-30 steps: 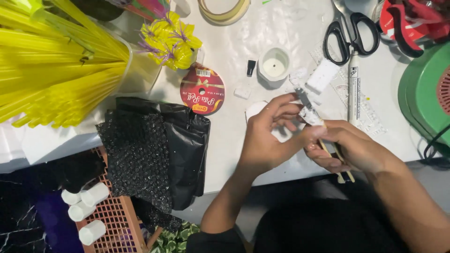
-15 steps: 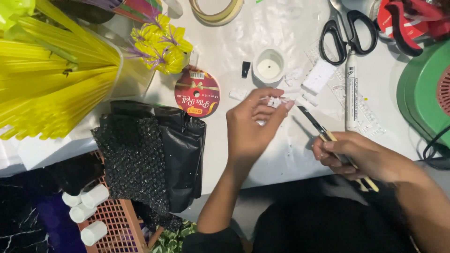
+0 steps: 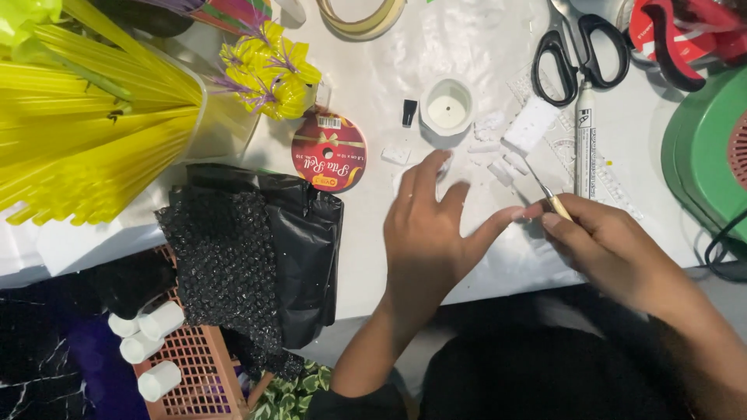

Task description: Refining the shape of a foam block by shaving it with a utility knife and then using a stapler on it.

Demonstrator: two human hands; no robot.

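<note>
My left hand lies flat on the white table, fingers spread, covering a small white piece near its fingertips. My right hand grips a thin craft knife with a wooden handle, its blade pointing up and to the left. My left thumb tip touches my right fingers. Small white foam pieces lie just beyond both hands. A larger white block sits past them.
A white cup, black-handled scissors, a marker, a red ribbon spool, yellow straws, yellow flowers, black bubble wrap, a tape roll, a green round device, white bottles in a basket.
My left hand came down from a raised pinch holding a white piece to lying flat on the table. My right hand drew away with the knife, then returned beside the left thumb.
</note>
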